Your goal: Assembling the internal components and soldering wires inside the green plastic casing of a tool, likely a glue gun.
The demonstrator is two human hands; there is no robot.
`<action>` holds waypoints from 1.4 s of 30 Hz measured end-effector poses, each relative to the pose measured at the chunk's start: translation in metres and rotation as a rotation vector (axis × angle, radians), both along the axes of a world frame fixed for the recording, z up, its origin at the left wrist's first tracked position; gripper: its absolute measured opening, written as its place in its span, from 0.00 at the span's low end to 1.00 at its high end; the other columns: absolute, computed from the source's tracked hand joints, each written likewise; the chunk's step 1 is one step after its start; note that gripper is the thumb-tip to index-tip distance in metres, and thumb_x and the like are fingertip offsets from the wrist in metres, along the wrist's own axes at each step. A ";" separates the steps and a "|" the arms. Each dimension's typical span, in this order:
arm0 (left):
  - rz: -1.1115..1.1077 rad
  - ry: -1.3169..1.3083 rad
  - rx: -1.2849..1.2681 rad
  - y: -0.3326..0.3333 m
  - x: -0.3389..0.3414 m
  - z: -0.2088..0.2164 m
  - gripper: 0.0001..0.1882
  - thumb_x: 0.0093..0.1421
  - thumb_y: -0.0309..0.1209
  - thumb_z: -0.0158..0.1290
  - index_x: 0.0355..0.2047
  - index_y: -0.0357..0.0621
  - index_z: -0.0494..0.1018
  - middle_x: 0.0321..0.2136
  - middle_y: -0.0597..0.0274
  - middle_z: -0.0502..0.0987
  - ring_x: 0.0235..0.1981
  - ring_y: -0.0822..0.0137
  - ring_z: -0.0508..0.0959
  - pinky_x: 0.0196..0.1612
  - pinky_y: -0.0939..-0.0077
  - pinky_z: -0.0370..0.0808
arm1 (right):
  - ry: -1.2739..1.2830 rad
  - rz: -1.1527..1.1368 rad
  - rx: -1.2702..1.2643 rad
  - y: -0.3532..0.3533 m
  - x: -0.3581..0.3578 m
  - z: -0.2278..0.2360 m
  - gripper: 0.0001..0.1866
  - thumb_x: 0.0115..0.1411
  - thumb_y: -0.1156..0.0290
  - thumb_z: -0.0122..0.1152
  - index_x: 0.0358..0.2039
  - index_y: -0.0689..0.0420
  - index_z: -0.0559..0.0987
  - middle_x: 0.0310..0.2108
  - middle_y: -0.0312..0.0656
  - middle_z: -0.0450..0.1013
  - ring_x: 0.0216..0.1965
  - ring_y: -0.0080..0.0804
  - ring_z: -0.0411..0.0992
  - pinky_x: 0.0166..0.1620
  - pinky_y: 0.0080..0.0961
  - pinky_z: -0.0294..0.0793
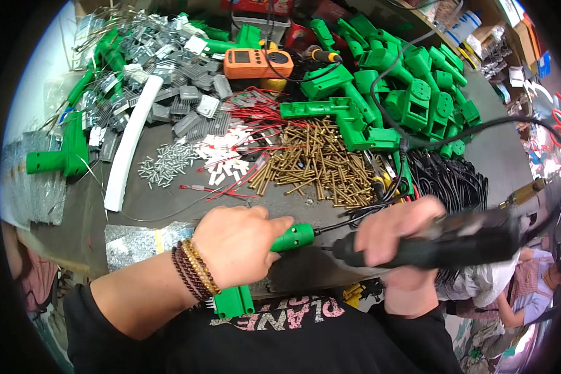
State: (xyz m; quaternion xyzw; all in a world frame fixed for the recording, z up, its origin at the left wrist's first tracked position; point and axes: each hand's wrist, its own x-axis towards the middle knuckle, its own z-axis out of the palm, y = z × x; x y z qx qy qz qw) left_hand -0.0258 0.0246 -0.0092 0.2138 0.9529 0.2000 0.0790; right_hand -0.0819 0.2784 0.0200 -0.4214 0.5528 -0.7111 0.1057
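At the near edge of the desk the left hand was closed over a green plastic housing, pinning it flat. One end of the housing stuck out past the fingers toward the right; another part showed below the wrist, at the desk's edge. The right hand was wrapped tight around a black electric screwdriver, whose bit pointed left and sat just beside, perhaps touching, the housing's exposed end.

The housing looked like a light, stiff moulded shell, smooth enough to slide on the desk under a sideways push, so a broad grip across its body, close to where the bit met it, seemed the sound place to hold. The screwdriver looked heavier, with a cable trailing toward the right edge that could tug at it.

Toward the middle of the desk lay a heap of brass screws, and more green housings were piled near the far right corner.
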 end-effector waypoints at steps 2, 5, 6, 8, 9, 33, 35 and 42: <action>-0.009 -0.020 -0.017 0.003 -0.001 0.004 0.28 0.54 0.42 0.62 0.56 0.54 0.74 0.33 0.54 0.78 0.35 0.52 0.81 0.36 0.59 0.78 | 0.135 -0.061 0.226 -0.009 0.005 -0.005 0.31 0.48 0.62 0.81 0.45 0.54 0.69 0.25 0.39 0.76 0.23 0.32 0.75 0.31 0.34 0.77; 0.018 0.005 -0.020 0.003 0.002 0.002 0.28 0.54 0.43 0.63 0.55 0.53 0.74 0.32 0.55 0.78 0.34 0.52 0.81 0.36 0.58 0.78 | -0.020 0.027 -0.126 -0.030 0.011 0.010 0.32 0.48 0.60 0.82 0.45 0.54 0.70 0.27 0.42 0.78 0.23 0.30 0.76 0.29 0.30 0.75; 0.017 0.005 -0.017 0.002 0.004 0.002 0.28 0.54 0.43 0.63 0.55 0.53 0.74 0.32 0.55 0.78 0.34 0.52 0.81 0.36 0.58 0.78 | 0.014 0.080 -0.158 -0.033 0.008 0.018 0.32 0.48 0.60 0.81 0.46 0.54 0.69 0.27 0.41 0.78 0.23 0.29 0.75 0.28 0.28 0.75; 0.003 0.020 -0.016 0.001 0.002 0.000 0.27 0.54 0.43 0.63 0.54 0.52 0.75 0.30 0.56 0.78 0.33 0.52 0.81 0.35 0.58 0.77 | 0.098 0.164 -0.175 -0.039 -0.006 0.023 0.32 0.50 0.58 0.80 0.47 0.54 0.68 0.29 0.40 0.77 0.22 0.28 0.74 0.27 0.27 0.74; 0.004 0.024 -0.016 0.000 0.003 -0.001 0.27 0.54 0.43 0.63 0.54 0.52 0.75 0.30 0.56 0.78 0.33 0.52 0.81 0.35 0.58 0.77 | 0.146 0.191 -0.157 -0.044 -0.011 0.021 0.32 0.51 0.57 0.79 0.47 0.54 0.68 0.29 0.40 0.77 0.22 0.28 0.74 0.27 0.27 0.74; 0.042 0.003 -0.022 0.006 0.003 -0.003 0.27 0.54 0.44 0.62 0.54 0.53 0.75 0.32 0.57 0.78 0.35 0.54 0.81 0.38 0.59 0.78 | -0.101 0.109 -0.057 -0.064 -0.023 0.013 0.33 0.47 0.53 0.78 0.45 0.59 0.71 0.24 0.41 0.75 0.19 0.29 0.73 0.24 0.27 0.74; 0.043 0.000 -0.017 0.006 0.003 -0.004 0.27 0.54 0.44 0.62 0.54 0.53 0.75 0.32 0.57 0.78 0.34 0.54 0.81 0.37 0.59 0.77 | -0.143 0.112 -0.094 -0.066 -0.025 0.009 0.32 0.47 0.51 0.78 0.42 0.58 0.72 0.24 0.40 0.75 0.19 0.28 0.72 0.24 0.25 0.73; 0.034 -0.067 -0.056 0.007 0.000 0.002 0.26 0.53 0.44 0.62 0.52 0.55 0.76 0.31 0.57 0.77 0.33 0.54 0.81 0.35 0.57 0.76 | -0.117 0.285 -0.165 -0.069 -0.035 0.005 0.28 0.46 0.59 0.78 0.40 0.59 0.73 0.25 0.42 0.75 0.21 0.29 0.74 0.26 0.28 0.74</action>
